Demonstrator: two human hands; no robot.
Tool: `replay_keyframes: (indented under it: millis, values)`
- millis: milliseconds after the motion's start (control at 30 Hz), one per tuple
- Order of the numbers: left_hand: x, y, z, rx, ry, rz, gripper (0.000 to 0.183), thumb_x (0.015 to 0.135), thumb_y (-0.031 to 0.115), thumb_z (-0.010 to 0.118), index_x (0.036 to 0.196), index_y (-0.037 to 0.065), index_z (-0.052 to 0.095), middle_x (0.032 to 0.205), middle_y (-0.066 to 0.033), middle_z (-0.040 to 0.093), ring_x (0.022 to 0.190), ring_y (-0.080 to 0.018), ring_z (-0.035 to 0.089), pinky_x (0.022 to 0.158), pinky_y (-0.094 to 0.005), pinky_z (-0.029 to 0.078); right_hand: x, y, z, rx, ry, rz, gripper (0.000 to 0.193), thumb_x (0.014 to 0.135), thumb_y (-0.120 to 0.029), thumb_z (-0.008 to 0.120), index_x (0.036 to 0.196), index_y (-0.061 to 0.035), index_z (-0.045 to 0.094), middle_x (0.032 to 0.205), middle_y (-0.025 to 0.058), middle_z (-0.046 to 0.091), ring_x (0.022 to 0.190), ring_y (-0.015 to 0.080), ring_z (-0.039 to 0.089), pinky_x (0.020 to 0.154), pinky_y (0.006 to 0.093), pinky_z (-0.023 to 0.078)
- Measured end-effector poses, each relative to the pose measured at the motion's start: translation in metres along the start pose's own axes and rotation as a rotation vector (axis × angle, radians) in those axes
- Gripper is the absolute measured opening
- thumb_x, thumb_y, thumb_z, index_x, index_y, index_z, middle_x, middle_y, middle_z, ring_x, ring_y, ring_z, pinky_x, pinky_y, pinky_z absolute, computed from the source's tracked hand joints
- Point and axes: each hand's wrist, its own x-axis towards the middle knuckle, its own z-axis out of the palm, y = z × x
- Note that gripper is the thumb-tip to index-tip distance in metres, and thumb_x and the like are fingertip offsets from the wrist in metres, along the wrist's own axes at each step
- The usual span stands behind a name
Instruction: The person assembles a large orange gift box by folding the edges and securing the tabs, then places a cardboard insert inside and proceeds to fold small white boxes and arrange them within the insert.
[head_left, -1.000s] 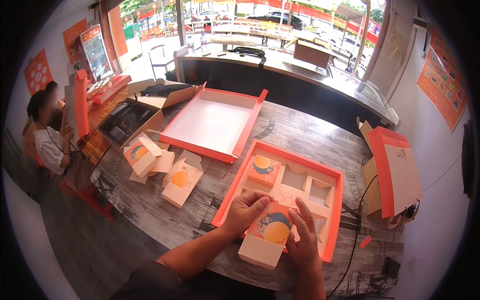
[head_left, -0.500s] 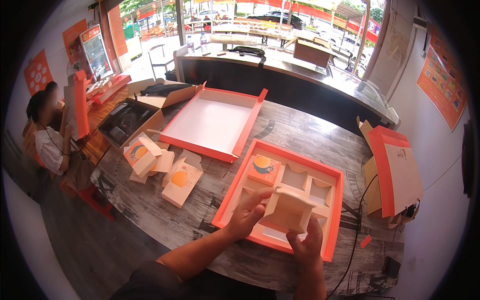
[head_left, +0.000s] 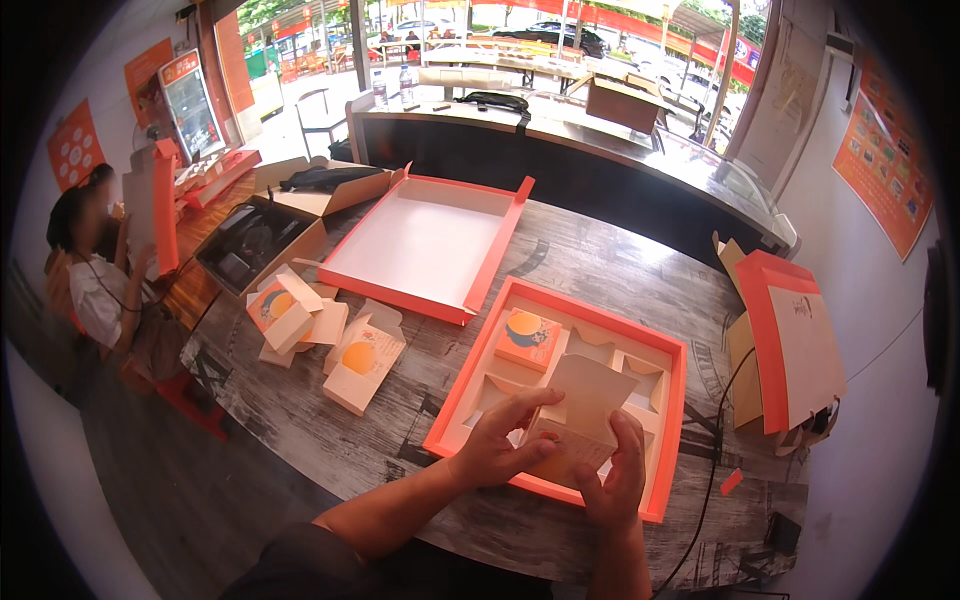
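Between my two hands is a small cardboard box point(head_left: 592, 392) with a pale flap standing up, held above the large orange-rimmed tray point(head_left: 672, 430). My left hand point(head_left: 503, 440) grips its left side, thumb and fingers closed on the card. On the right side, my right hand point(head_left: 614, 472) holds it with thumb and fingertips. What is inside the box cannot be seen. Beneath it, the tray is split into pale square compartments. One closed small orange box point(head_left: 527, 338) with a yellow circle sits in the tray's far left compartment.
Several small folded boxes point(head_left: 365, 362) lie on the table to the left. Behind them rests a large orange-edged lid point(head_left: 425, 240) beside an open carton point(head_left: 258, 245). An orange and beige bag-like box point(head_left: 795, 340) and a black cable point(head_left: 718, 440) are at right. A person point(head_left: 95, 270) sits far left.
The box in my hands has been tipped, so its open hollow no longer faces me and a flap now shows upright. My left fingers have shifted slightly lower along it.
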Motion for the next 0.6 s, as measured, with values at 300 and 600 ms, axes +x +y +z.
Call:
replay_keyframes:
  millis: [300, 600]
  values:
    - [0.002, 0.002, -0.003, 0.041, -0.029, 0.011, 0.038, 0.105, 0.028, 0.073, 0.130, 0.002, 0.061, 0.125, -0.0074, 0.061, 0.092, -0.0123, 0.055, 0.078, -0.0284, 0.049, 0.004, -0.005, -0.001, -0.032, -0.005, 0.005, 0.042, 0.092, -0.026, 0.077, 0.123, -0.0012, 0.061, 0.140, 0.0237, 0.058, 0.130, 0.0370, 0.057, 0.111, 0.0478, 0.046]
    - [0.000, -0.006, 0.001, -0.033, -0.017, 0.037, 0.037, 0.106, 0.020, 0.070, 0.136, 0.004, 0.055, 0.151, -0.0157, 0.058, 0.127, -0.0200, 0.061, 0.093, -0.0320, 0.053, -0.005, 0.003, 0.009, 0.121, 0.076, 0.022, 0.047, 0.094, -0.018, 0.077, 0.128, -0.0020, 0.050, 0.136, 0.0184, 0.058, 0.115, 0.0249, 0.058, 0.098, 0.0381, 0.049]
